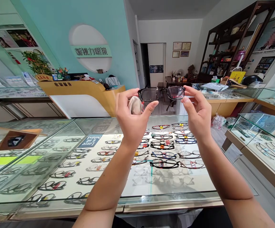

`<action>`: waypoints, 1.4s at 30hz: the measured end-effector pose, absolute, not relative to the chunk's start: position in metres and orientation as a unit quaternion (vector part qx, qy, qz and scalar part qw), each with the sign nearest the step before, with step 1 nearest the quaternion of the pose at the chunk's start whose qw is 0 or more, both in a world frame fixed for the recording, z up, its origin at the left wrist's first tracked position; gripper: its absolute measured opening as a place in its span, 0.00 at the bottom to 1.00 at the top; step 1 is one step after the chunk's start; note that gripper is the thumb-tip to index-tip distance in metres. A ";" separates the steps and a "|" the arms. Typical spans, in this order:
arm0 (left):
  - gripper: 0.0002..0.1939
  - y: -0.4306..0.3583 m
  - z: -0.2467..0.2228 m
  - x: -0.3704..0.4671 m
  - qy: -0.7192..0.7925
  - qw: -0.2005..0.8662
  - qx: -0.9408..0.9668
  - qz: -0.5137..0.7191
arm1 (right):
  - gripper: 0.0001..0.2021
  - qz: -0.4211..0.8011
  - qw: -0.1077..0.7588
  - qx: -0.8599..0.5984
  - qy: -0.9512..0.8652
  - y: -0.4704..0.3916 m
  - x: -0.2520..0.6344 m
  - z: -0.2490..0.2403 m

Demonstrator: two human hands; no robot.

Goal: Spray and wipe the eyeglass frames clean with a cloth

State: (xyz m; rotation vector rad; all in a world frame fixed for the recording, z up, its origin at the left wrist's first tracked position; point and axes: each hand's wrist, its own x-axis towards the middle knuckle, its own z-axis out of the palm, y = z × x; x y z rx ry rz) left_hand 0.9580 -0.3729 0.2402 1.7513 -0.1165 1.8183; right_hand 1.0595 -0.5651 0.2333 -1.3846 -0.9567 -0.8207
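A pair of black-framed glasses (162,91) is held up above the glass display case (137,198), lenses upright. My left hand (134,117) grips the frame at its left end, and a pale, crumpled cloth (135,105) is tucked in the same palm. At the right end, my right hand (198,109) pinches the frame between thumb and fingers. Red print shows on the right lens. Below, inside the case, several rows of glasses (162,145) lie on a white surface, with a blue card (91,141) to their left.
A wooden tray (17,139) with a dark item rests on the glass at the left. More display cases (265,139) stand at the right. Behind are a yellow and white counter (80,101), a dark shelf (230,41) and a doorway.
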 end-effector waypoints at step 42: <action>0.32 -0.366 0.225 0.980 -0.070 0.285 0.636 0.714 | 0.12 -0.334 0.694 -0.520 -0.371 -0.561 1.059 0.235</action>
